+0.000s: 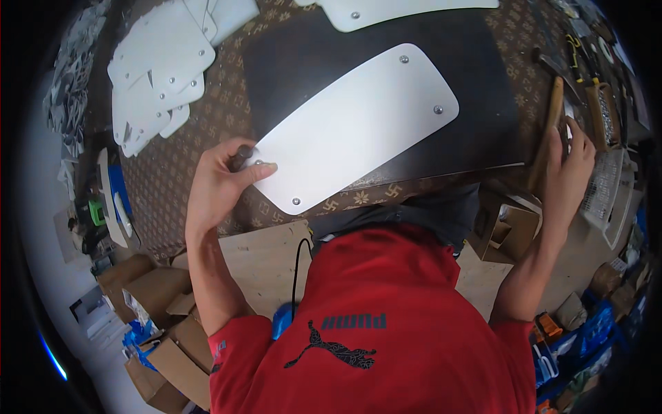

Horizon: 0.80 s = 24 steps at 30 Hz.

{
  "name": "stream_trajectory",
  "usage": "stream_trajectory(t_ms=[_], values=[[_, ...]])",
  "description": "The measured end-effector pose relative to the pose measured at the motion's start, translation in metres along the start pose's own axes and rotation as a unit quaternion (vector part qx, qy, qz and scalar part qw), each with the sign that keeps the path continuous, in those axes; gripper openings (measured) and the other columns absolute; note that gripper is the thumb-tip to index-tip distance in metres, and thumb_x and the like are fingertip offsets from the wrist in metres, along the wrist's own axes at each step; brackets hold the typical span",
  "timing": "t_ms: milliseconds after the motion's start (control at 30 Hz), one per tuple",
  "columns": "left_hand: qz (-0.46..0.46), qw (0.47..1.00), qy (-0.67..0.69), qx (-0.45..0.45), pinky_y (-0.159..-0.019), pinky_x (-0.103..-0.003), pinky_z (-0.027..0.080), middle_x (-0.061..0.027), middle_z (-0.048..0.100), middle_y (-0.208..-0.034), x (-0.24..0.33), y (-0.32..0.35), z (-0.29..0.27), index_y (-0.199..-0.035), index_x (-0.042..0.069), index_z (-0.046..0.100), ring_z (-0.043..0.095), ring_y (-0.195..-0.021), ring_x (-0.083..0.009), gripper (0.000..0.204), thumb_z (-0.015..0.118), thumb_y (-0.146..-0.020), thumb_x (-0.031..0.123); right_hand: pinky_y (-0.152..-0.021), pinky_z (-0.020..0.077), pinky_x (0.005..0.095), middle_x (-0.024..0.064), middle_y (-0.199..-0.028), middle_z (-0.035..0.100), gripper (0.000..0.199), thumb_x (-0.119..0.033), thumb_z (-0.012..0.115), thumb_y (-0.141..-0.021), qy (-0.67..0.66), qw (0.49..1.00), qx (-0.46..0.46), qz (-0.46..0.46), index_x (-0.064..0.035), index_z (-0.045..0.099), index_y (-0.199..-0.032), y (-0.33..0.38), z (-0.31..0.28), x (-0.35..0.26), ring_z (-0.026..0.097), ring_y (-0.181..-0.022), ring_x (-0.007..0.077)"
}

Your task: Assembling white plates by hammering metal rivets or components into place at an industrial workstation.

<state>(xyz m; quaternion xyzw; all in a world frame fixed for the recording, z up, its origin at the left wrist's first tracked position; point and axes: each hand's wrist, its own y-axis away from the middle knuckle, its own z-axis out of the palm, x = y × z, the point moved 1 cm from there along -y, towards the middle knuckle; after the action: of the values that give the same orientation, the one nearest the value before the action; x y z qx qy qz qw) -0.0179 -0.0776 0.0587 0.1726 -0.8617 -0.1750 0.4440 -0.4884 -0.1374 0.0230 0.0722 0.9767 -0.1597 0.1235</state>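
A long white panel (358, 124) with rounded corners and a metal snap stud near each corner lies slantwise over a dark mat (476, 131). My left hand (221, 179) grips its near-left end, the thumb pressed on top beside a stud. A short dark cylindrical tool (244, 152) sticks up between that hand's fingers. At the table's right side, my right hand (569, 162) is beside the wooden handle of a hammer (549, 124). Its thumb and fingers are apart, near a narrow whitish thing (567, 119) whose kind I cannot make out.
White panels with studs (158, 76) are piled at the far left. Another white panel (407, 12) lies beyond the mat. At the right stand a small box of metal pieces (605, 114) and yellow-handled pliers (574, 52). Cardboard boxes (165, 331) stand on the floor.
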Motion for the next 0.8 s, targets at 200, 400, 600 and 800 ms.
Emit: stream_trajectory(t_ms=[200,400,600,800], values=[[0.05,0.994,0.054,0.083,-0.069,-0.026,0.047,-0.0006,0.065,-0.086,-0.027,0.003,0.022,-0.108,0.001,0.064,0.058,-0.077,-0.0106,0.039,0.087,-0.079,0.01,-0.102,0.0415,0.042,0.0062,-0.139,0.057,0.047,-0.021,0.072,-0.091,-0.193,0.879,-0.228,-0.372,-0.0146,0.064,-0.137,0.071,0.011,-0.124,0.054,-0.129,0.0261],[0.013,0.997,0.01,0.082,-0.069,-0.027,0.048,-0.0023,0.064,-0.085,-0.031,0.005,0.023,-0.109,0.003,0.061,0.058,-0.077,-0.0107,0.041,0.087,-0.079,0.011,-0.097,0.0389,0.0388,0.0044,-0.137,0.055,0.053,-0.037,0.068,-0.094,-0.11,0.87,-0.246,-0.413,-0.018,0.06,-0.143,0.084,0.022,-0.148,0.053,-0.126,0.0226],[0.013,0.998,-0.012,0.064,-0.068,-0.027,0.047,-0.0042,0.064,-0.083,-0.03,0.004,0.02,-0.103,0.003,0.061,0.058,-0.076,-0.0106,0.037,0.088,-0.079,0.011,-0.091,0.0379,0.0376,0.0027,-0.124,0.055,0.058,-0.052,0.058,-0.095,-0.074,0.887,-0.227,-0.396,-0.0192,0.061,-0.143,0.083,0.028,-0.17,0.054,-0.112,0.0199],[0.014,0.998,-0.004,0.065,-0.068,-0.027,0.047,-0.0042,0.065,-0.083,-0.028,0.001,0.02,-0.101,0.003,0.061,0.059,-0.075,-0.0105,0.036,0.088,-0.078,0.009,-0.087,0.0377,0.0375,0.0021,-0.114,0.053,0.06,-0.055,0.057,-0.094,-0.093,0.879,-0.278,-0.376,-0.0187,0.062,-0.142,0.084,0.018,-0.167,0.053,-0.104,0.0188]])
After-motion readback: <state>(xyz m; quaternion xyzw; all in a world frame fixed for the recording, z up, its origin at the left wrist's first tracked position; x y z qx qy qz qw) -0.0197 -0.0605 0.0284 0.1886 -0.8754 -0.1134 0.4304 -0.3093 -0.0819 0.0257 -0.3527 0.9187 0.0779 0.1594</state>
